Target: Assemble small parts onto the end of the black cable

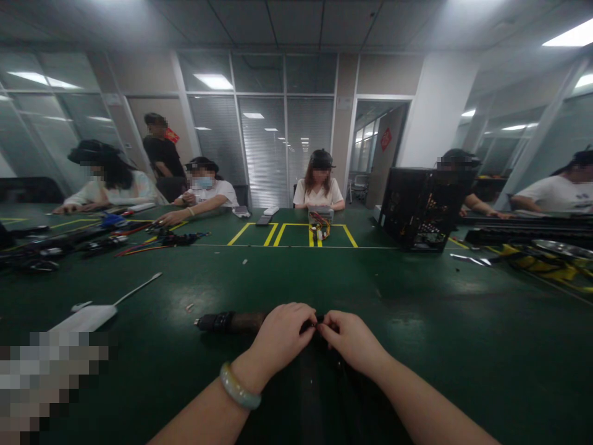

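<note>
A dark, cylindrical tool (243, 322) with a narrow metal tip at its left end lies on the green table in front of me. My left hand (290, 330) rests over its right part, fingers bent, a bangle on the wrist. Close beside it, my right hand (347, 337) is closed in a pinch, its fingertips almost meeting those of my left hand near a small dark end. Whatever sits between the fingertips is too small and dark to name.
Beyond my hands stand a black computer case (417, 207) and a small unit with coloured wires (320, 221). Cables (162, 238) lie at the left, a white power strip (88, 318) nearer. Black and yellow parts (546, 259) lie right. Several people sit across the table.
</note>
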Available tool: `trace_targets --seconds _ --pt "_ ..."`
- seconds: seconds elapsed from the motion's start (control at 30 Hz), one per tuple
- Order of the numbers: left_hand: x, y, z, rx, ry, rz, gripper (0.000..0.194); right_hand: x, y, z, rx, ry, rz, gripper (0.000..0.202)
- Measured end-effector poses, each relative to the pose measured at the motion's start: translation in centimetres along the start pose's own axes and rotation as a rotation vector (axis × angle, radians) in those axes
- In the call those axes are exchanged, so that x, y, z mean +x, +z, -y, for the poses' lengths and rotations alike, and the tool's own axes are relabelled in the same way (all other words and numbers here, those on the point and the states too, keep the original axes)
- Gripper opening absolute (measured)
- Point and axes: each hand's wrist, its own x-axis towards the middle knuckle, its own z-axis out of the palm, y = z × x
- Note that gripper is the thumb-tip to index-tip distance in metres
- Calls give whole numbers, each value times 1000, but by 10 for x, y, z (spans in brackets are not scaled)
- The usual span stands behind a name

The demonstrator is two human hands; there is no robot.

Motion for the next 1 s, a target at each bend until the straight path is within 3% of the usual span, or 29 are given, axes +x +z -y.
trace_targets --seconds 0.27,1.0 --pt "-2 -2 -3 10 -20 -1 17 0 -2 3 18 36 31 24" --pt "-1 -4 -3 29 17 -34 12 1 0 -1 14 15 -2 23"
